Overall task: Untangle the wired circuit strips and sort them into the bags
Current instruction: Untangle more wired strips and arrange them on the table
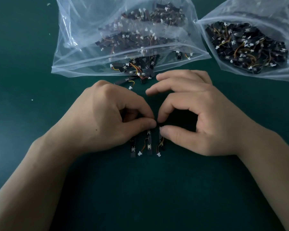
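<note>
Pinching strip tops: left hand (pixel 107 117) fingers clamped on middle circuit strip (pixel 149 147), right hand (pixel 198 120) fingers clamped on right circuit strip (pixel 159 136), both flat on counter (pixel 140 189). Likely light stiff boards, snaggy thin leads; hold board ends, not wires. Tangled pile (pixel 137 70) at left bag (pixel 77 47) mouth beyond.

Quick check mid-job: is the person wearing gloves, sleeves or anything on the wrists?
No. The left hand and right hand are bare: no gloves, rings or watch. Both forearms are bare too, no sleeves in view. A small dark spot marks the back of the left hand.
</note>
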The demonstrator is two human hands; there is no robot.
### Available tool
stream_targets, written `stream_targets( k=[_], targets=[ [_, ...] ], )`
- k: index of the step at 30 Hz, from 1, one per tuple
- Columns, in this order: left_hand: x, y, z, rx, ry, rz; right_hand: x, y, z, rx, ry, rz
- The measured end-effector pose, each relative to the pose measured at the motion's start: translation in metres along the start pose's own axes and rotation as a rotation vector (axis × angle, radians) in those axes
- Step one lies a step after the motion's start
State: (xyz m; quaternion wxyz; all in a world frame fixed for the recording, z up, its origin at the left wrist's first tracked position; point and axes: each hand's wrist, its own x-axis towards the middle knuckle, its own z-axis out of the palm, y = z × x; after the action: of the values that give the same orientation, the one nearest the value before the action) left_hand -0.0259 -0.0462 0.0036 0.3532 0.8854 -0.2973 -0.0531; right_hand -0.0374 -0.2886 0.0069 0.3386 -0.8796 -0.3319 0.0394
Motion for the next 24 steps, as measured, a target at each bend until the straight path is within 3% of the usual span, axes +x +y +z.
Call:
stream_targets(
  k=[7, 12, 15, 20, 24],
  targets=[
    [-0.001, 0.003, -0.001, 0.007, 0.051, 0.010, -0.001, 0.005, 0.001, -0.021, 0.020, -0.016],
    [-0.001, 0.002, 0.001, -0.048, 0.152, -0.022, 0.002, 0.014, 0.000, -0.155, 0.347, 0.044],
    [-0.001, 0.001, 0.003, -0.062, 0.241, -0.052, 0.002, 0.024, -0.006, -0.245, 0.460, 0.133],
    [0.003, -0.002, 0.004, 0.012, 0.435, -0.080, 0.002, 0.028, -0.005, -0.155, 0.448, 0.235],
    [0.006, -0.008, 0.003, 0.133, 0.489, -0.099, 0.005, 0.026, -0.001, -0.192, 0.367, 0.316]
  ],
)
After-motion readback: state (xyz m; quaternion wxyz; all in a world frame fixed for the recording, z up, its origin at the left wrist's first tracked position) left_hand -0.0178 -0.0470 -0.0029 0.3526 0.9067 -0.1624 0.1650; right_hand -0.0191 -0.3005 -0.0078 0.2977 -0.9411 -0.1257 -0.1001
